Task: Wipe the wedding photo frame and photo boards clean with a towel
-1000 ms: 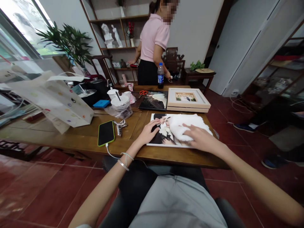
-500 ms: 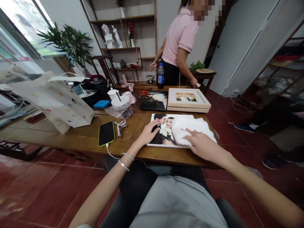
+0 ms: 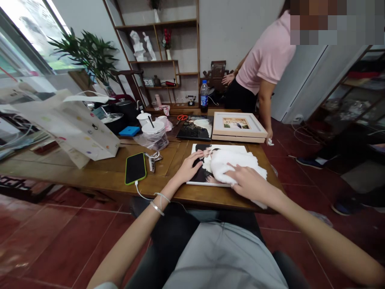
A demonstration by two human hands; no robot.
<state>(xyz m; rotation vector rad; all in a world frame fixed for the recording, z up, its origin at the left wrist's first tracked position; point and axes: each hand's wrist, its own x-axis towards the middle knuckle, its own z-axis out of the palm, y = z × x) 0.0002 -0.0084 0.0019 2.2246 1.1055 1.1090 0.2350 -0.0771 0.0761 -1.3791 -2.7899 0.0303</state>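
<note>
A wedding photo panel (image 3: 199, 181) lies flat near the front edge of the wooden table, its right part covered by a white cloth (image 3: 221, 163). My left hand (image 3: 189, 167) rests on the panel's left side, fingers stretched out over the printed picture. On top of the cloth, my right hand (image 3: 248, 180) presses down with its fingers bent into it. The cloth's lower right corner hangs past the panel's near edge. Just beyond lie a dark photo panel (image 3: 188, 129) and a light wooden picture frame (image 3: 240, 137).
Left of the panel are a charging phone (image 3: 135, 168), a bagged lidded cup (image 3: 154, 130) and a paper bag (image 3: 96, 138). Orange scissors (image 3: 182, 117) and a bottle (image 3: 204, 96) stand or lie farther back. A person in pink (image 3: 264, 60) leans beside the table's far right corner.
My right hand and the cloth have slid left across the panel, covering more of the picture. The left hand stays put. The person in pink has moved right and bent lower.
</note>
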